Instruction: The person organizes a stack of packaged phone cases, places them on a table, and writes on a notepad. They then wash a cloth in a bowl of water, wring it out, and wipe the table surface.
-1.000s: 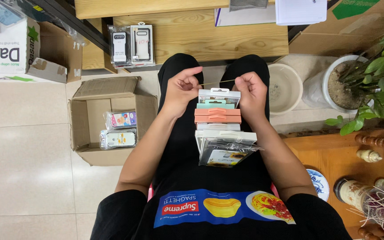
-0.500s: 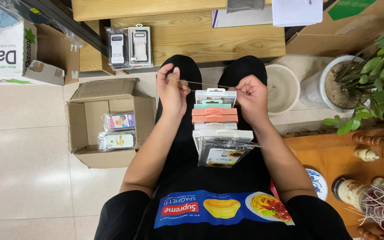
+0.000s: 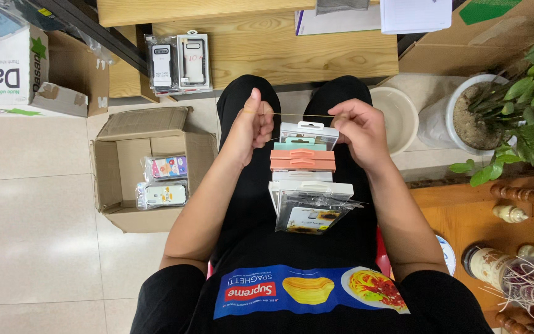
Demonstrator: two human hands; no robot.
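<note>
A stack of packaged phone cases (image 3: pixel 307 185) lies on my lap, white, teal and orange boxes with a clear-wrapped one at the near end. My left hand (image 3: pixel 250 124) and my right hand (image 3: pixel 355 127) hold a thin rubber band (image 3: pixel 298 115) stretched taut between them, just above the far end of the stack. Both hands are closed on the band, the left with its thumb up.
An open cardboard box (image 3: pixel 115 164) on the tiled floor at my left holds two packaged cases (image 3: pixel 163 182). Two more packaged cases (image 3: pixel 177 62) lean against a wooden bench (image 3: pixel 292 52). A white bowl (image 3: pixel 397 117) and potted plant (image 3: pixel 502 117) stand at the right.
My left hand has moved left, away from the right one, pulling the rubber band out straight above the stack. The stack has not moved.
</note>
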